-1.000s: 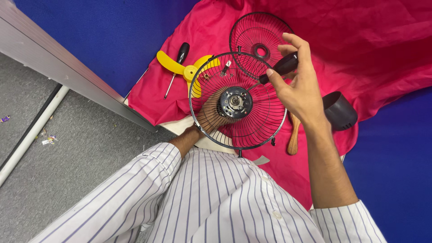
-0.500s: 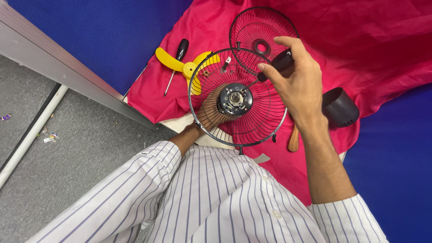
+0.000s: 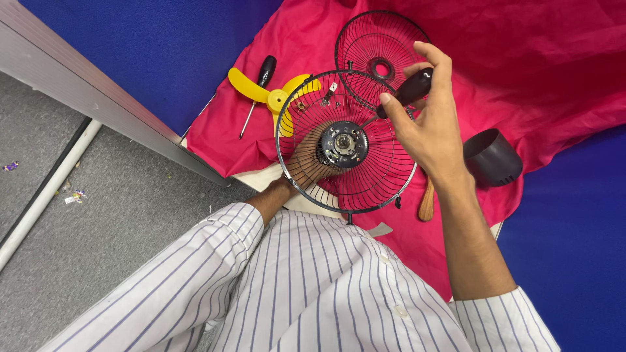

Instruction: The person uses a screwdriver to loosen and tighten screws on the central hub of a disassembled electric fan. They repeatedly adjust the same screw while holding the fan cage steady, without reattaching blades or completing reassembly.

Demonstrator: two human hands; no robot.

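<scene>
1. Here, in the head view, the left hand (image 3: 306,160) sits behind a round black wire fan guard (image 3: 347,142) and holds it up from the back; its grip is closed on the guard's rear, though the fingers are only partly seen through the wires.
2. The guard is held above the person's lap, in front of the red cloth (image 3: 521,72), and tilted to face the camera. Thin, glossy wires fan out from the centre to a thicker outer ring.
3. At its middle sits a dark round motor hub (image 3: 342,143) with a bright metal shaft end.
4. The right hand (image 3: 433,127) is clenched around the dark, smooth handle of a screwdriver (image 3: 411,90), whose thin shaft slants down toward the hub.
5. A second wire guard (image 3: 381,45), with an open ring at its centre, lies flat on the red cloth just behind the held one.
6. A yellow plastic fan blade (image 3: 267,94) with curved paddles lies to the left, and another black-handled screwdriver (image 3: 257,91) rests across it.
7. A dark, rounded plastic cup-shaped cover (image 3: 492,158) lies to the right, and a wooden handle (image 3: 427,202) pokes out below the right wrist.
8. The cloth is creased and soft, spread over a blue surface (image 3: 163,45).
</scene>
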